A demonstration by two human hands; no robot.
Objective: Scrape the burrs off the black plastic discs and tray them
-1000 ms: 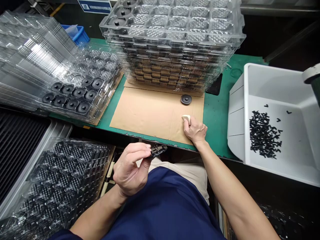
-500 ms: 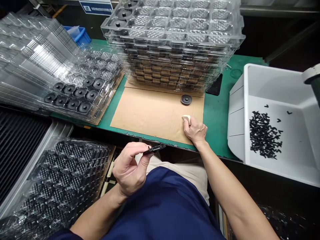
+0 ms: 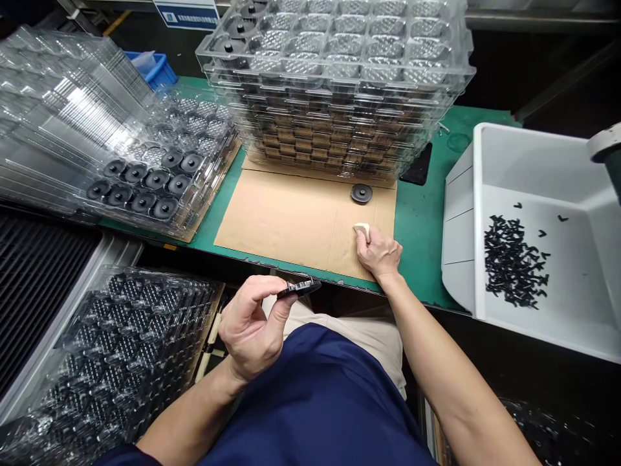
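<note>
My left hand (image 3: 252, 323) pinches a small flat black plastic part (image 3: 299, 288) between thumb and fingers, held over my lap just below the bench edge. My right hand (image 3: 381, 251) rests closed on the cardboard sheet (image 3: 291, 220), its fingers wrapped round a small cream-coloured block (image 3: 361, 229). A round black disc part (image 3: 361, 193) lies on the cardboard a little beyond that hand.
A tall stack of clear blister trays (image 3: 339, 84) stands at the back. A clear tray with several black discs (image 3: 140, 184) lies at the left. A white bin (image 3: 533, 233) with small black clips (image 3: 512, 262) sits at the right. More clear trays (image 3: 111, 349) lie at the lower left.
The black part in my left hand has turned slightly in my fingers. My right hand has stayed on the cream block.
</note>
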